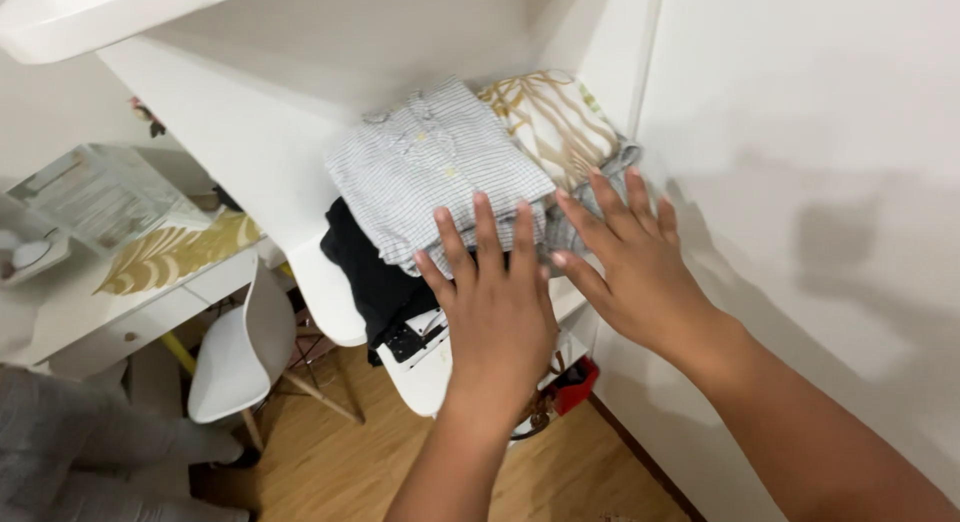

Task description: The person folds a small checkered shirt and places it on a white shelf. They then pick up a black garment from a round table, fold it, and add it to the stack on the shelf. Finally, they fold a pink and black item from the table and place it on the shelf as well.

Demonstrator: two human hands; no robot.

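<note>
Under both hands' point(500, 292) grip, folded shirt point(435, 172).

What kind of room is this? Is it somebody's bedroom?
Probably a bedroom or closet corner at home. Both hands rest on a folded checked shirt stacked on a white shelf, and a white chair stands at a desk on a wooden floor.

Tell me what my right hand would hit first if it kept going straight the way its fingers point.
Probably the folded grey garment at the right hand's fingertips, with the leaf-patterned cloth just beyond it on the shelf; depth is hard to judge.
</note>
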